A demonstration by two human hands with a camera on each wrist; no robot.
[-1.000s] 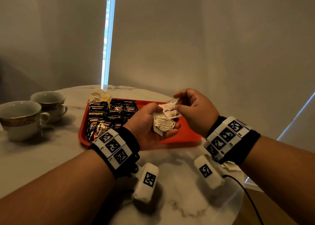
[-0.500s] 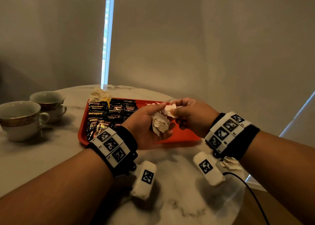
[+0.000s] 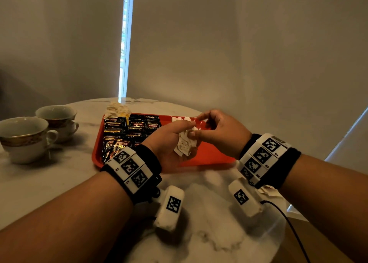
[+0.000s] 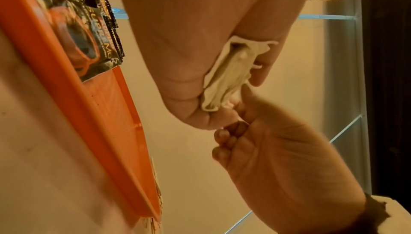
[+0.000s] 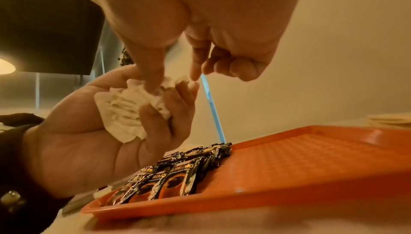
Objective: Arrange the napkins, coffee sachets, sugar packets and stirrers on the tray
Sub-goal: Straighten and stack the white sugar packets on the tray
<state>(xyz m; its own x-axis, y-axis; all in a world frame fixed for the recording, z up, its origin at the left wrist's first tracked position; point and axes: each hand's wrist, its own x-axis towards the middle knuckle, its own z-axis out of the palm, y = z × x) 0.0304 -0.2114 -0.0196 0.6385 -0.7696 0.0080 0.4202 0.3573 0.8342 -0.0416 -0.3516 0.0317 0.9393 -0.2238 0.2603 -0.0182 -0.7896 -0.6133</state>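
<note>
Above the tray's (image 3: pixel 209 155) bare half, at four o'clock from the coffee sachets (image 3: pixel 131 132), the left hand (image 3: pixel 169 145) clutches a wad of sugar packets (image 3: pixel 185 145); the right hand (image 3: pixel 221 133), nearer that bare space, pinches the topmost packet.

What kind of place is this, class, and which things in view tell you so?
Probably a home or café coffee corner: a round marble table, two gold-rimmed teacups, and a red tray holding coffee sachets.
</note>
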